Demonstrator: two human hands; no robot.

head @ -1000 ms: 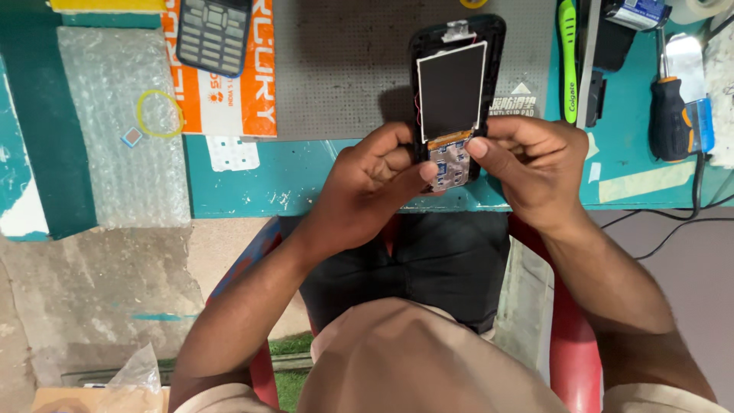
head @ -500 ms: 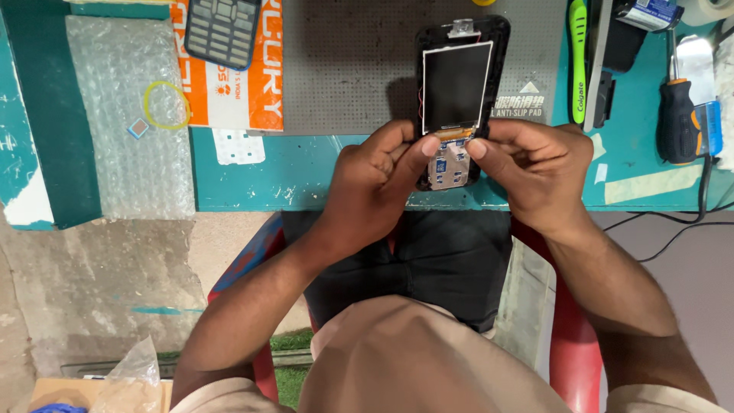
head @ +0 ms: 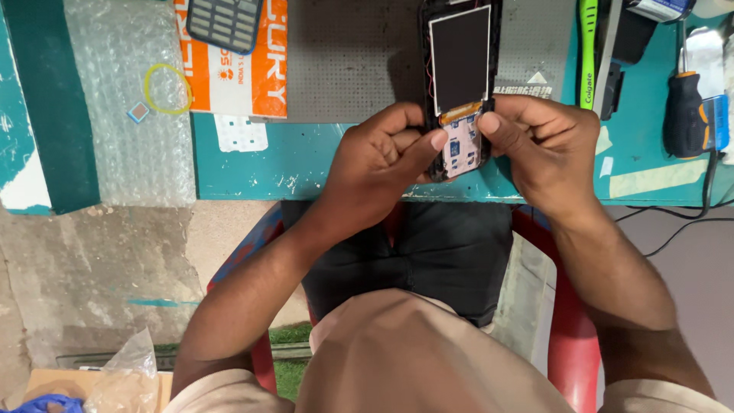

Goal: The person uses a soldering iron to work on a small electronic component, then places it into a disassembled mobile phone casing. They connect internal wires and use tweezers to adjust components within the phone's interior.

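Note:
A stripped keypad phone (head: 459,76) with a dark screen and a bare circuit board lies on a grey work mat (head: 359,61) at the table's near edge. My left hand (head: 378,164) grips its lower left side, thumb pressed against the board. My right hand (head: 547,145) holds the lower right side, thumb on the board's edge. Both hands hide the phone's bottom end.
A detached grey keypad (head: 224,21) lies on an orange packet (head: 237,69). A yellow rubber band (head: 168,88) and a small square chip (head: 138,112) sit on bubble wrap. A green toothbrush (head: 587,53), a screwdriver (head: 686,115) and cables lie at the right. I sit on a red chair (head: 569,336).
The view has shifted slightly, so the table sits higher in frame. Both hands stay on the phone's lower end, thumbs working at the board.

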